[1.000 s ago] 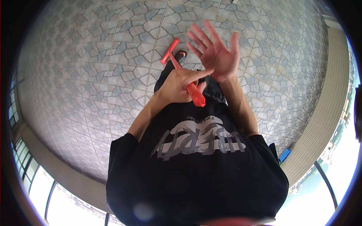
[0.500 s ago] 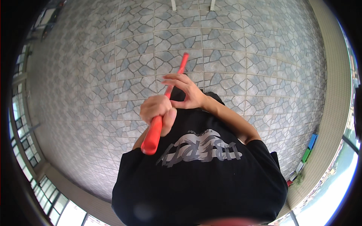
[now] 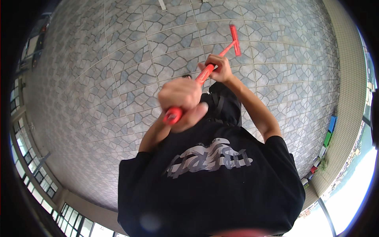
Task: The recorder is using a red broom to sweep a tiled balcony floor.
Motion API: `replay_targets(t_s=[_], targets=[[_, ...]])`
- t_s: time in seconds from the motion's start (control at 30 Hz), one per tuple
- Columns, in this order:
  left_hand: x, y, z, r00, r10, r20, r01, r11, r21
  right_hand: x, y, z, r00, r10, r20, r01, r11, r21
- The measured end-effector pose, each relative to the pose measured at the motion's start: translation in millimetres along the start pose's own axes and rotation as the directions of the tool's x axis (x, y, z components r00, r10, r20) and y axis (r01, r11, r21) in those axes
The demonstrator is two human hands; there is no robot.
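Note:
My left hand (image 3: 179,94), blurred by motion, is wrapped round the upper end of a long red pole (image 3: 204,75). The pole's round butt end pokes out below that fist, close to my chest. Farther along, my right hand (image 3: 219,69) has its fingers curled round the shaft. Away from me and to the right, the pole ends in a narrow red crossbar head (image 3: 235,39), forming a T over the floor. Whether that head carries bristles or a rubber blade, I cannot tell.
Grey stone-patterned floor (image 3: 98,98) spreads around me. A low tiled wall (image 3: 347,98) curves along the right, with blue and green boxes (image 3: 330,130) at its foot. A white post (image 3: 162,4) stands at the far edge. Windows (image 3: 29,152) line the left.
The pole has swung forward and right, bringing its crossbar head into sight. My right hand has moved away from me and its loose fingers have closed round the shaft. My left fist has shifted forward and right.

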State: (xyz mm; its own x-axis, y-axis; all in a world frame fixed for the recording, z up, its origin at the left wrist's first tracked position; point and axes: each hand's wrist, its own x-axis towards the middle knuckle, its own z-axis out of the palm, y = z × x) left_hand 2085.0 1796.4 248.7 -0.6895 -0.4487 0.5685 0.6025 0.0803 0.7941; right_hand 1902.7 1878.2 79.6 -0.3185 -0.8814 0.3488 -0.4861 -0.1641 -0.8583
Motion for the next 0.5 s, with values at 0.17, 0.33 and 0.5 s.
replay_targets(t_s=[0.17, 0.33, 0.5], targets=[[-29.2, -129.3, 45.3, 0.971, -0.167, -0.17, 0.187, 0.977, 0.107, -36.7, 66.8, -46.9, 0.998, 0.009, 0.067, -0.001, 0.993, -0.118], [-53.5, -198.5, 109.5, 0.878, -0.39, -0.278, 0.439, 0.887, 0.143, -98.2, 109.5, -100.2, 0.978, 0.073, 0.195, -0.063, 0.996, -0.055], [-56.6, -229.2, 196.0, 0.885, -0.311, -0.347, 0.364, 0.926, 0.097, -132.4, 134.4, -159.4, 0.954, 0.011, 0.299, 0.039, 0.986, -0.163]])
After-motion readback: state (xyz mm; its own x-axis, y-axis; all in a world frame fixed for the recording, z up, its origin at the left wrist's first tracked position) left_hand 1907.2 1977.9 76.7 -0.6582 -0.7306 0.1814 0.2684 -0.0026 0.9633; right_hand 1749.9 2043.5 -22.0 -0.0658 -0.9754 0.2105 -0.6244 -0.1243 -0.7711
